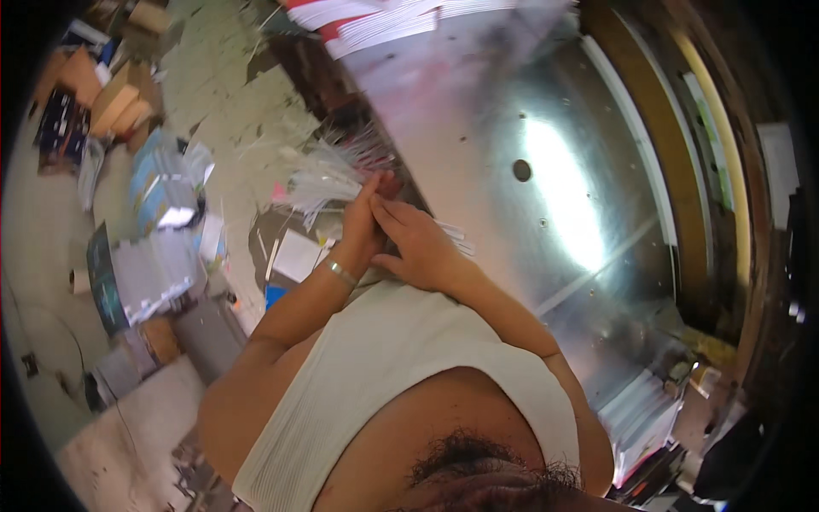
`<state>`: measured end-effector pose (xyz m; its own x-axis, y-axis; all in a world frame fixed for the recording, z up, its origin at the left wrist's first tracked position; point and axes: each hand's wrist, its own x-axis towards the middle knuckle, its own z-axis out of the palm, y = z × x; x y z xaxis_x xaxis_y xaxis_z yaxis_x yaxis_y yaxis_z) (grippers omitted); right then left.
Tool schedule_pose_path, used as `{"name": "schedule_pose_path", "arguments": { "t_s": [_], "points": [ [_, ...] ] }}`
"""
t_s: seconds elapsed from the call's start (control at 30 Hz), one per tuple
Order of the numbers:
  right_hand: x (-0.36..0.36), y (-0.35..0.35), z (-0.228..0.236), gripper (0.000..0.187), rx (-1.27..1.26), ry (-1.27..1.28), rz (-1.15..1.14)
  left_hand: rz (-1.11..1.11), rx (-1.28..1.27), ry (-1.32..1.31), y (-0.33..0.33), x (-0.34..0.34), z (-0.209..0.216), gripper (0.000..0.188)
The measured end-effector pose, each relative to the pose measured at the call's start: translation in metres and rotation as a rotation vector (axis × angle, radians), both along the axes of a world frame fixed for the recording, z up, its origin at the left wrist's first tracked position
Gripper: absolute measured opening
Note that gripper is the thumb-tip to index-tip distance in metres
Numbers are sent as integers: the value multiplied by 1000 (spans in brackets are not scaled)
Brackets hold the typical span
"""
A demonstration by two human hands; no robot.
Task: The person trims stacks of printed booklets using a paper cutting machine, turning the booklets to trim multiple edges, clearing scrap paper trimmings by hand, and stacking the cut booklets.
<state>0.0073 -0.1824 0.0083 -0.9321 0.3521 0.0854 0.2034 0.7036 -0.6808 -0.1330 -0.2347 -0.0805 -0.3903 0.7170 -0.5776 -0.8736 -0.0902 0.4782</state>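
My two hands meet in front of my white top, near the left edge of a metal table. My left hand (363, 222), with a metal band at its wrist, is turned palm inward, and my right hand partly hides its fingers. The fingers of my right hand (418, 245) lie stretched out against the left hand, with the thumb apart. I see nothing held between them. Just past the hands lies a heap of thin white paper strips (320, 181). Below the left hand is a white rectangular sheet or card (297, 256).
The shiny metal table (461, 154) fills the right, with a round hole in its top. Stacked red-and-white printed sheets (388, 26) lie at its far end, more paper stacks (640, 418) at the near right. Cardboard boxes (119, 98) and wrapped bundles (162, 183) stand on the left floor.
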Motion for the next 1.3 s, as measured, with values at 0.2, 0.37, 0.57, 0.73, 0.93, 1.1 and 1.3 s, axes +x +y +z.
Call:
{"name": "schedule_pose_path", "arguments": {
  "t_s": [0.2, 0.37, 0.57, 0.73, 0.93, 1.1, 1.3],
  "points": [
    [30, 29, 14, 79, 85, 14, -143, 644, -209, -220, -46, -93, -116, 31],
    [75, 38, -4, 73, 202, -40, -333, 833, -354, -188, -42, -117, -199, 31],
    [81, 28, 6, 65, 156, 31, -468, 483, -485, 269, 14, -111, -208, 55],
    [148, 71, 12, 69, -27, 38, -842, 416, -613, 603, -5, -130, -109, 90],
    [399, 211, -50, 75, -139, 485, -1649, 227, -297, 1639, 3, -65, 14, 67],
    [553, 284, -69, 109, 1, 243, -2036, -124, 209, 1998, 74, -15, 94, 61],
    [512, 301, -74, 108, 6, 50, -2041, -761, 398, 1700, 262, 60, 132, 74]
  ]
}}
